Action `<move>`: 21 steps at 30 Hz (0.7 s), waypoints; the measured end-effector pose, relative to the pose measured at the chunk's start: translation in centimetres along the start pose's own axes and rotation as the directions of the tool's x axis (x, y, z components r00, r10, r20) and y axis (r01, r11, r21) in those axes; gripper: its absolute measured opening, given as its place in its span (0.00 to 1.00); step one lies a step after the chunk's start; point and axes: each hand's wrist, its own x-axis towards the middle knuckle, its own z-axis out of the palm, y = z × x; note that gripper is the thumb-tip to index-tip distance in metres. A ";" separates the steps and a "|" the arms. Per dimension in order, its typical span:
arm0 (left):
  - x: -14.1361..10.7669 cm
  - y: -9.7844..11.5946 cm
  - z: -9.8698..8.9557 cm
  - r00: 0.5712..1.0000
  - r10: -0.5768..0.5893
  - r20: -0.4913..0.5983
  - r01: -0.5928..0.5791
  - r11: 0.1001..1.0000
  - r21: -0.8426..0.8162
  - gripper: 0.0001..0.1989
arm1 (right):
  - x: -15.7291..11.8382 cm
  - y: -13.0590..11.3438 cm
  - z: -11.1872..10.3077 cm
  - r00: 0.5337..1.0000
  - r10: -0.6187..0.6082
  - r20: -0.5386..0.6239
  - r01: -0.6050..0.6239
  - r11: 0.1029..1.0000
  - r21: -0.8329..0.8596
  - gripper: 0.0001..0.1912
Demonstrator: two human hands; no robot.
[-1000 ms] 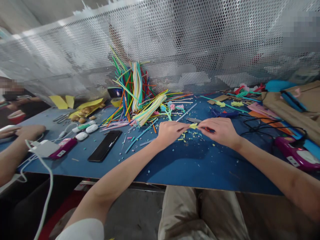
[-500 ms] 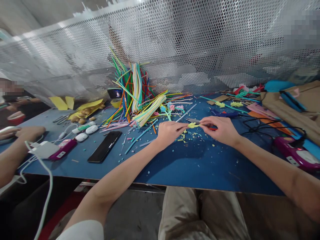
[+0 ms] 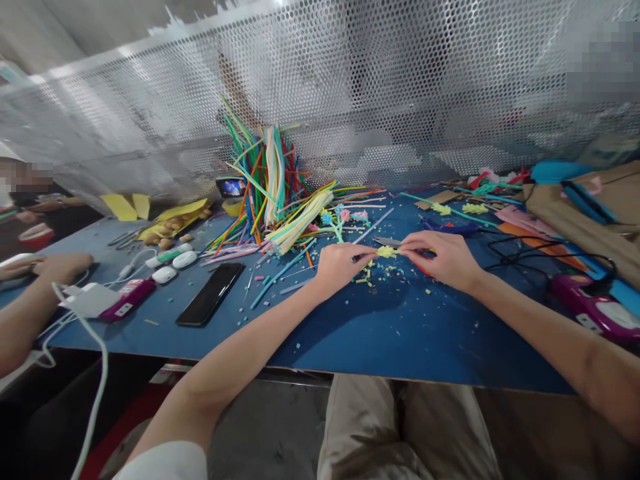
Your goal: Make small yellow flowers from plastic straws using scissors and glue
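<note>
A small yellow fuzzy piece [image 3: 387, 251] is held between my two hands above the blue table [image 3: 370, 340]. My left hand [image 3: 341, 267] pinches its left end with thumb and fingers. On the other side, my right hand [image 3: 439, 257] grips the right end in the same way. Pliers [image 3: 387, 241] with grey jaws lie just behind the piece, their red handle partly hidden by my right hand. Small yellow and blue clippings [image 3: 385, 273] are scattered on the table below. Beyond them stands a little pink and blue fuzzy flower piece [image 3: 345, 215].
Colourful pipe cleaners [image 3: 273, 180] are heaped at the back. A black phone [image 3: 210, 293] lies left, near white cables and a purple power strip [image 3: 127, 298]. Another person's hand [image 3: 63, 267] rests at far left. A second purple strip [image 3: 595, 307] and black cables are on the right.
Both hands stay nearly in place, with slight shifts of the fingers around the yellow piece. The view has moved very slightly.
</note>
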 end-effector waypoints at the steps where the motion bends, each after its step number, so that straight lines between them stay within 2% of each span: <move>1: 0.0 0.0 0.0 1.000 0.001 0.002 -0.001 1.000 -0.003 0.10 | 0.0 0.0 0.0 1.000 -0.002 -0.002 0.002 1.000 -0.003 0.08; 12: 0.1 0.1 -0.3 1.000 -0.002 0.023 0.003 0.999 -0.033 0.09 | 0.2 -0.1 -0.2 0.999 0.030 0.015 -0.030 0.999 -0.020 0.08; 21: 0.2 0.2 -0.4 0.999 0.017 0.040 -0.015 0.999 -0.029 0.11 | 0.3 0.1 -0.2 0.998 0.045 -0.041 -0.044 0.999 0.031 0.08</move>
